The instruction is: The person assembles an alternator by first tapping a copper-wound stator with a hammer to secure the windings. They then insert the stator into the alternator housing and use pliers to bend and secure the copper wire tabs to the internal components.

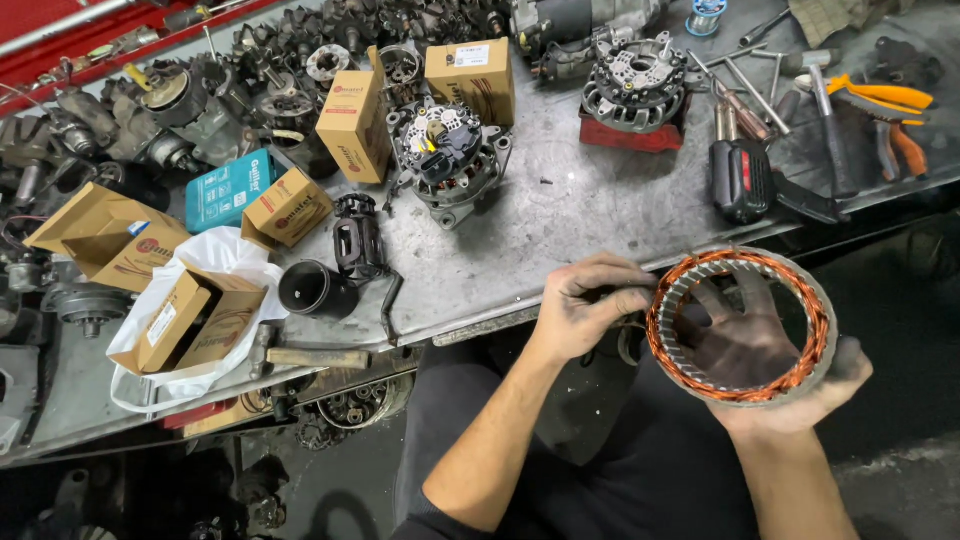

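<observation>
A ring-shaped alternator stator (745, 262) with copper windings and a grey laminated core sits in front of the bench edge. My right hand (770, 350) cups it from below, palm showing through the ring's middle. My left hand (588, 305) pinches the ring's left rim, fingers curled over the windings. Both hands are grimy. They hang over my dark-trousered lap, just off the metal workbench (560, 215).
On the bench: a partly stripped alternator (445, 155), a black rectifier part on a red block (633, 90), brown cardboard boxes (352, 122), a teal box (228, 190), a black cup-shaped part (312, 288), a hammer (310, 356), a black power tool (748, 180), orange-handled pliers (890, 110), scrap parts at the back left.
</observation>
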